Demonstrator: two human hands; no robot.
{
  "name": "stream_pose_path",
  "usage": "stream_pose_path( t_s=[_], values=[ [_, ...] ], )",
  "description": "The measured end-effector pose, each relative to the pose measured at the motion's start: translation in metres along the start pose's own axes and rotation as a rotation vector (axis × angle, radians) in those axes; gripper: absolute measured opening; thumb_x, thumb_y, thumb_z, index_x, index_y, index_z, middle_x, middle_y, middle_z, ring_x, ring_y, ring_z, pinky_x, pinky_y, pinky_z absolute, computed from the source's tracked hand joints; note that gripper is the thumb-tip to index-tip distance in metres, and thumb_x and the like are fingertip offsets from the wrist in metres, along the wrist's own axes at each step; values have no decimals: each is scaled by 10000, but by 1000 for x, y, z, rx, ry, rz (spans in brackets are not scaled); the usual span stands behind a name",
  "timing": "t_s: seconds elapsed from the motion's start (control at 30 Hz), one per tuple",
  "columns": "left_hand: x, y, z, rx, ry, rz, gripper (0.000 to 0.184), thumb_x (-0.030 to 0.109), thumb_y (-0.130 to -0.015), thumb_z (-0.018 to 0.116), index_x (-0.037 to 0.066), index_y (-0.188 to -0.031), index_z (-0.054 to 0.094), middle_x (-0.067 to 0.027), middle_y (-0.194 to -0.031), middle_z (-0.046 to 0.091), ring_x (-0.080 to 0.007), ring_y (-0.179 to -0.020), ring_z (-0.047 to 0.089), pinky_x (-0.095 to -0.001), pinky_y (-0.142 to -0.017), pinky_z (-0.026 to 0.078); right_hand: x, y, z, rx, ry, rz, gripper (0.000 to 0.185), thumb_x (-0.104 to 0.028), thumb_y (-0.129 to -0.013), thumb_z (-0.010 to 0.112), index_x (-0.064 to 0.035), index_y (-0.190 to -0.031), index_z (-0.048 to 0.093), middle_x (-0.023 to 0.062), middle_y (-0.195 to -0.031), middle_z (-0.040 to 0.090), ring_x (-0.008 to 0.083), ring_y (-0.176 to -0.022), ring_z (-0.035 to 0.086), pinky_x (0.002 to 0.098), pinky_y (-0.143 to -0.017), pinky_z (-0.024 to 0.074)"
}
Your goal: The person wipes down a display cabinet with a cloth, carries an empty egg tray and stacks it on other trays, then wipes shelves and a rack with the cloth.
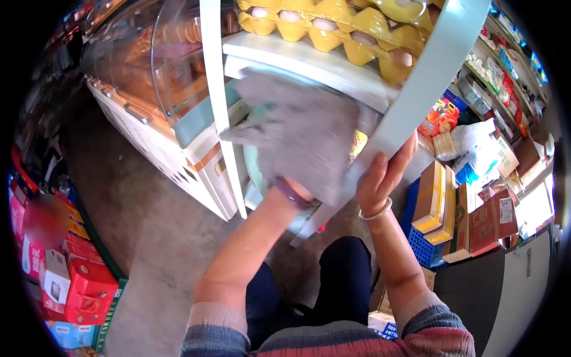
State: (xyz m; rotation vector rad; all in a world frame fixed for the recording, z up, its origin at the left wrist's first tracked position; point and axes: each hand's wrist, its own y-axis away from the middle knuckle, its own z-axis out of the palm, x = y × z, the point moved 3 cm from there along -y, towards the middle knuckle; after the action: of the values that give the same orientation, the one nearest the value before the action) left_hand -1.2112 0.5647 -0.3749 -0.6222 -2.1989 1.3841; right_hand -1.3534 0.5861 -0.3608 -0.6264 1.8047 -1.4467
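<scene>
A grey cloth (309, 131), smeared by motion, covers most of my left hand (297, 189); the fingers are hidden beneath it. The cloth is in the gap below the white shelf (309, 66) of a rack. My right hand (380, 181) grips the rack's slanted pale post (410, 89), thumb on the near side and the far fingers partly out of sight. Yellow egg trays (357, 30) holding eggs are stacked on the shelf above the cloth. Behind the cloth, a pale green rounded thing is partly visible.
A white crate-like cabinet (154, 154) with a clear curved cover stands left of the rack. Cardboard boxes (431, 196) and a blue basket (421, 247) are on the right, below stocked shelves (505, 65). Red gift boxes (89, 291) lie at lower left.
</scene>
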Motion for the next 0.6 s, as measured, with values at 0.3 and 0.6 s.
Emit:
stream_pose_path(
  t_s=[0.3,0.6],
  values=[
    [-23,-1,22,-157,911,-171,500,243,-949,474,47,-1393,352,-129,-1384,425,-253,-1298,365,-372,-1110,264,-4,-6,-2,-19,24,-12,586,-240,-929,434,70,-1402,276,235,-1454,293,367,-1347,277,450,-1104,210],
    [-62,4,17,-101,556,-366,544,316,-942,463,47,-1400,343,-107,-1399,400,-251,-1273,381,-359,-1110,253,-1,-3,0,-10,-29,-18,586,-254,-942,436,54,-1411,269,223,-1457,286,358,-1355,271,452,-1107,208]
  ],
)
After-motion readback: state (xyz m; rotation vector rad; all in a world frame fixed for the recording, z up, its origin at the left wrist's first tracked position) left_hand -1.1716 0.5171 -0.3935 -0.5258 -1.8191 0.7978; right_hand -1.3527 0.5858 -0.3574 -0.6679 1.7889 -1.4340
